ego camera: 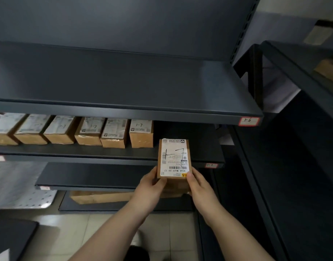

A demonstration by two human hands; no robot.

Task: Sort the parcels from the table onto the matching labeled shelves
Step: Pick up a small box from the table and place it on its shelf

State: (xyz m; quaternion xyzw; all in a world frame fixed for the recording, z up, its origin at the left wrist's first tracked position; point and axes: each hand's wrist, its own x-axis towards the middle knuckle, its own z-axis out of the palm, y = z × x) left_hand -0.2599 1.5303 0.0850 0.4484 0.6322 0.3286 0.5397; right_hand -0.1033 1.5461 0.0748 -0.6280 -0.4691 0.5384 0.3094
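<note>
Cardboard, brown and taped, makes up the parcel that both hands hold up in front of the shelving. Its white shipping label faces the camera, with a handwritten mark that reads 1-7 upside down and a barcode near the lower edge. The left hand closes its grip on the parcel's lower left corner, thumb on the side; the right hand grasps the lower right corner with its thumb pressed on the label's edge. The parcel's far end overlaps the front lip of the middle shelf, at the open space on the right end of a row.

On that shelf stand 6 similar boxes side by side, labels up, several marked 1-7; the leftmost ones are blurred. A small red-bordered tag on the shelf's front edge, just right of the parcel, seems to read 1-7, though it is too small to be sure. The upper shelf carries another red-bordered tag at its right corner with a handwritten mark. Below, a lower shelf juts out, and a long flat cardboard box lies beneath it. Pale floor tiles show under the forearms.
</note>
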